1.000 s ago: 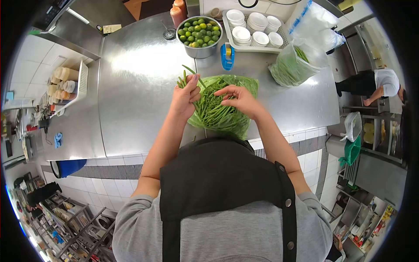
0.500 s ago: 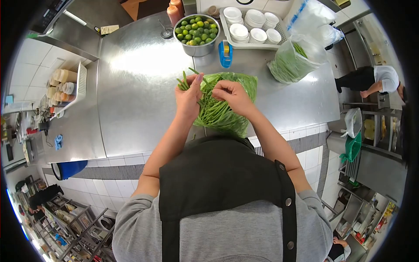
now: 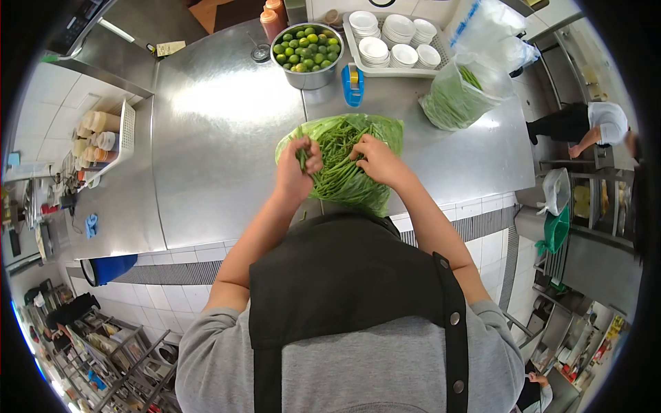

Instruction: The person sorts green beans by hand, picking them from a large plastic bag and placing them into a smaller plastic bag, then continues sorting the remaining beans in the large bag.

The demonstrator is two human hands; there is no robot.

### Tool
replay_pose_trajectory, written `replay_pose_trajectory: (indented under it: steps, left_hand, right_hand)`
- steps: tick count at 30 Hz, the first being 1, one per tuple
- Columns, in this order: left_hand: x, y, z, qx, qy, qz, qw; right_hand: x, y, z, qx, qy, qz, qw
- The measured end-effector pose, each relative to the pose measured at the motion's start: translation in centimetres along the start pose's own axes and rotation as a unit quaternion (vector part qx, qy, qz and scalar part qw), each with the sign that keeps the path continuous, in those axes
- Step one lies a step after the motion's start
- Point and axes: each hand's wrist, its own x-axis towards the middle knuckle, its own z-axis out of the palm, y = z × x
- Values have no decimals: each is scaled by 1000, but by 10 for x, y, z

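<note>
An opened clear green-tinted bag [image 3: 392, 138] lies on the steel counter in front of me, filled with long green beans [image 3: 337, 148]. My left hand [image 3: 297, 165] is over the bag's left side, its fingers curled round several bean pieces and slightly blurred. On the right side of the pile, my right hand [image 3: 375, 160] has its fingers pinched together among the beans. Its fingertips touch the pile, and I cannot make out whether a bean is between them.
Beyond the bag stand a steel pot of limes [image 3: 310, 77], a blue tape dispenser [image 3: 353, 86] and a white tray of small bowls [image 3: 444, 67]. Another bag of beans [image 3: 454, 103] is at the right. A person [image 3: 606, 124] stands at far right.
My left hand has turned and lowered toward the bag, and the bean ends that stuck up above it are now inside the fist. My right hand has shifted slightly right and down onto the pile.
</note>
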Motion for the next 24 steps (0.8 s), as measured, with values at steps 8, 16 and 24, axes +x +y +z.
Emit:
replay_pose_trajectory:
  steps: [8,16,24]
  left_hand:
    - [-17,-13,20,396,50,19,917]
    - [1,-20,22,537,-19,104,837]
    - [0,6,32,204,47,19,978]
  right_hand:
    - [-1,-8,-15,61,-9,-19,998]
    - [5,-39,-36,235,112,10,965]
    - [2,-33,-22,240,47,103,964]
